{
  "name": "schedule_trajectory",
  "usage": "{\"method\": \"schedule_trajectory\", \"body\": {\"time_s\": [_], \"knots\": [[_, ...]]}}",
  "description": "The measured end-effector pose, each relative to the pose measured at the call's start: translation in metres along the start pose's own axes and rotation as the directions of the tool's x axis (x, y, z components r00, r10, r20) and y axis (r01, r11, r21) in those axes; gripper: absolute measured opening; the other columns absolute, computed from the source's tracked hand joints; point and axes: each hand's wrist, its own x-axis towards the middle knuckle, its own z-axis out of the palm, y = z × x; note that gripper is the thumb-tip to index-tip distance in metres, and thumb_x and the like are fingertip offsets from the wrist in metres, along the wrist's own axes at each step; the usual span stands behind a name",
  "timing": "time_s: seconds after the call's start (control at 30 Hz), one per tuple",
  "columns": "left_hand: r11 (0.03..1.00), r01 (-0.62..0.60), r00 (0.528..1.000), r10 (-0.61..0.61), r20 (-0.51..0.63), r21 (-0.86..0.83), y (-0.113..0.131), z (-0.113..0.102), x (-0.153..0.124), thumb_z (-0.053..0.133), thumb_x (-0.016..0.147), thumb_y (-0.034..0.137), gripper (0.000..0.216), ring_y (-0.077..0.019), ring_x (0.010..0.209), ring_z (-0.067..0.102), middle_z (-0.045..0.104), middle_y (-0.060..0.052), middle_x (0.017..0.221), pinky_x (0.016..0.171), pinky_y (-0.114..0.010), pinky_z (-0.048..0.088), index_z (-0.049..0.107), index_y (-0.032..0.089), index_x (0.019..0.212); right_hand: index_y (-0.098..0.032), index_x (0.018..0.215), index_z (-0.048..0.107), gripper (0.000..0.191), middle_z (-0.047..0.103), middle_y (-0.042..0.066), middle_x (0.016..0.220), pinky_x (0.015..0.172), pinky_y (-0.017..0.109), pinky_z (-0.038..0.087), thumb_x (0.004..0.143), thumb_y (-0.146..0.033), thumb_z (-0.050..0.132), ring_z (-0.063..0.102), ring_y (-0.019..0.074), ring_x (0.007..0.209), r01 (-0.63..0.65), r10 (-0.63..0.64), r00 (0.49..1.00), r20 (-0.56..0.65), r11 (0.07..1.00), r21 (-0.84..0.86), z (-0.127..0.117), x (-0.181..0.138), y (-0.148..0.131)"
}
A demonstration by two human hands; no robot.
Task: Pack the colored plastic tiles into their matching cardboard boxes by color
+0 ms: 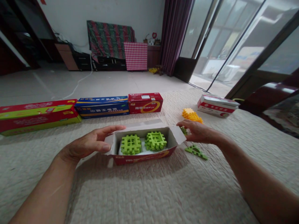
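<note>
An open red cardboard box (142, 158) lies in front of me on a cream quilted cover. Inside it stand two green toothed foam blocks, one on the left (130, 144) and one on the right (155, 140). My left hand (90, 144) holds the box's left end flap, thumb against it and fingers curved. My right hand (198, 131) rests at the box's right flap, fingers bent over a small green piece that is mostly hidden. A flat green foam piece (196, 151) lies just below that hand.
A pile of yellow foam pieces (192, 115) sits behind my right hand. Three long boxes line the far edge: red-and-green (37, 115), blue (102, 106), red (145, 102). A white-and-red box (217, 105) lies at the right. Tiled floor and glass doors lie beyond.
</note>
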Motion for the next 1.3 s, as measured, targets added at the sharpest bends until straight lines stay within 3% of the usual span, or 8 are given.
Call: {"method": "schedule_trajectory", "body": {"time_s": [0.17,0.3,0.5,0.7,0.9,1.1,1.2,1.3], "knots": [[1.000,-0.028,1.000,0.028,0.003,0.004,0.000,0.000,0.001,0.083,0.065,0.035,0.075,-0.0360,0.130,0.055,0.057,-0.005,0.146,0.106,-0.042,0.049,0.059,0.030,0.136,-0.018,0.115,0.068,0.043,0.072,0.015,0.107,0.078,0.048,0.056,0.078,-0.042,0.065,0.069,0.0305,0.089,-0.082,0.060,0.974,-0.219,0.992,-0.093,-0.023,-0.003,-0.001],[0.999,-0.036,0.999,0.037,0.020,-0.026,-0.004,-0.002,0.002,0.083,0.064,0.031,0.079,-0.0358,0.129,0.055,0.058,-0.009,0.145,0.106,-0.045,0.047,0.055,0.025,0.139,-0.021,0.117,0.066,0.040,0.071,0.013,0.111,0.084,0.050,0.053,0.085,-0.044,0.063,0.068,0.0318,0.096,-0.029,-0.026,0.896,-0.443,0.993,-0.118,-0.045,-0.001,-0.060],[0.998,-0.035,0.999,0.036,0.021,-0.045,-0.007,-0.005,0.002,0.082,0.067,0.029,0.079,-0.0325,0.127,0.057,0.059,-0.009,0.142,0.105,-0.043,0.047,0.052,0.025,0.141,-0.021,0.121,0.061,0.038,0.067,0.010,0.120,0.091,0.043,0.051,0.086,-0.034,0.067,0.064,0.0260,0.107,0.279,-0.269,0.925,-0.269,0.960,0.001,-0.037,0.020,-0.167],[0.997,-0.077,0.997,0.078,0.029,-0.031,-0.003,-0.002,0.003,0.082,0.065,0.030,0.076,-0.0323,0.127,0.056,0.061,-0.009,0.139,0.106,-0.044,0.044,0.056,0.023,0.136,-0.018,0.115,0.062,0.031,0.068,0.010,0.110,0.091,0.044,0.049,0.086,-0.029,0.067,0.062,0.0244,0.103,0.333,-0.315,0.931,-0.183,0.939,0.082,-0.017,0.042,-0.191],[0.998,-0.048,0.999,0.048,0.006,-0.050,-0.004,-0.002,0.002,0.083,0.064,0.029,0.077,-0.0304,0.122,0.060,0.063,-0.008,0.137,0.104,-0.043,0.047,0.056,0.024,0.136,-0.018,0.124,0.060,0.044,0.065,0.013,0.126,0.095,0.045,0.050,0.083,-0.031,0.069,0.061,0.0271,0.114,0.363,-0.330,0.895,-0.302,0.930,0.061,-0.019,0.038,-0.181],[0.999,-0.037,0.999,0.037,0.005,-0.026,-0.005,-0.002,0.002,0.082,0.064,0.030,0.078,-0.0326,0.125,0.058,0.060,-0.007,0.142,0.103,-0.042,0.049,0.056,0.027,0.138,-0.021,0.111,0.068,0.027,0.073,0.010,0.111,0.091,0.044,0.054,0.089,-0.033,0.058,0.069,0.0248,0.100,0.111,-0.077,0.893,-0.443,0.993,0.051,-0.040,0.017,-0.110],[0.999,-0.033,0.999,0.033,0.009,0.006,-0.004,-0.003,0.001,0.081,0.066,0.032,0.078,-0.0346,0.129,0.056,0.056,-0.006,0.147,0.103,-0.041,0.050,0.056,0.029,0.139,-0.019,0.111,0.070,0.035,0.074,0.012,0.111,0.090,0.046,0.055,0.083,-0.038,0.061,0.070,0.0276,0.099,-0.039,0.048,0.951,-0.307,0.999,0.036,-0.036,0.004,-0.058],[1.000,-0.013,0.999,0.013,0.030,0.009,-0.004,-0.004,0.001,0.081,0.068,0.034,0.077,-0.0338,0.131,0.055,0.055,-0.004,0.148,0.103,-0.038,0.051,0.055,0.033,0.140,-0.019,0.121,0.068,0.052,0.071,0.013,0.121,0.092,0.047,0.055,0.073,-0.039,0.069,0.069,0.0301,0.105,-0.102,0.102,0.995,0.022,0.995,0.019,-0.024,-0.005,-0.016]]}}
